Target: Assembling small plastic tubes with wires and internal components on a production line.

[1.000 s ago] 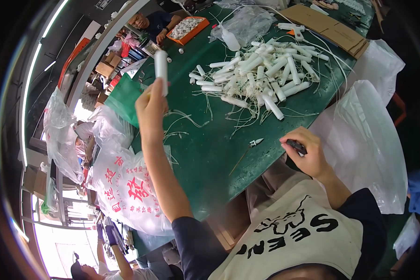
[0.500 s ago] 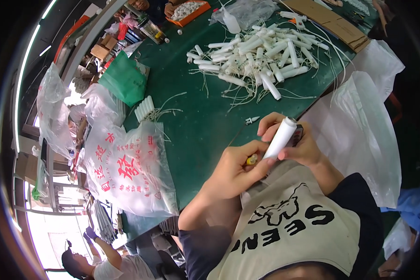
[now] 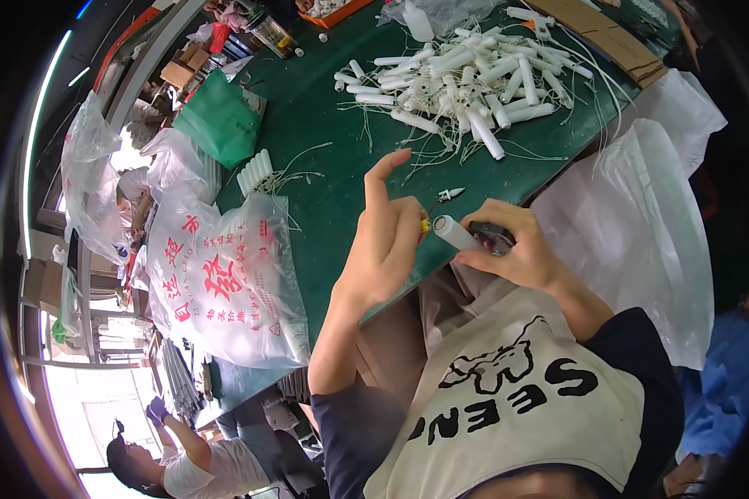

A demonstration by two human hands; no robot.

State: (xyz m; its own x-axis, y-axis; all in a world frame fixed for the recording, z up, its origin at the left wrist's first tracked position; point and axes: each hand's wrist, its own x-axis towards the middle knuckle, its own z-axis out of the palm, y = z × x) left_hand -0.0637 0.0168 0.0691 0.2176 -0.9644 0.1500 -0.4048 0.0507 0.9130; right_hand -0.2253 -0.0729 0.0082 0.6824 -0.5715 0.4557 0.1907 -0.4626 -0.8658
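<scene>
My right hand (image 3: 520, 248) is closed around a short white tube (image 3: 453, 232), its open end turned toward my left hand. A dark, boxy object (image 3: 494, 239) is gripped in that same hand behind the tube; its kind is unclear. My left hand (image 3: 387, 241) pinches a small yellow piece (image 3: 425, 224) close to the tube's open end, while one finger points up and away. Just beyond both hands, a small white pointed part (image 3: 451, 194) on a thin dark lead lies on the green table (image 3: 324, 116).
A heap of white tubes with thin wires (image 3: 474, 79) covers the far right of the table. A small row of tubes (image 3: 255, 173) lies left, beside a printed plastic bag (image 3: 225, 291) and a green bag (image 3: 218, 121). White sheeting (image 3: 632, 241) hangs at the right edge.
The tube has swung from upright to pointing left, now held by my right hand alone. My left hand has moved left and up off it, still pinching the yellow piece.
</scene>
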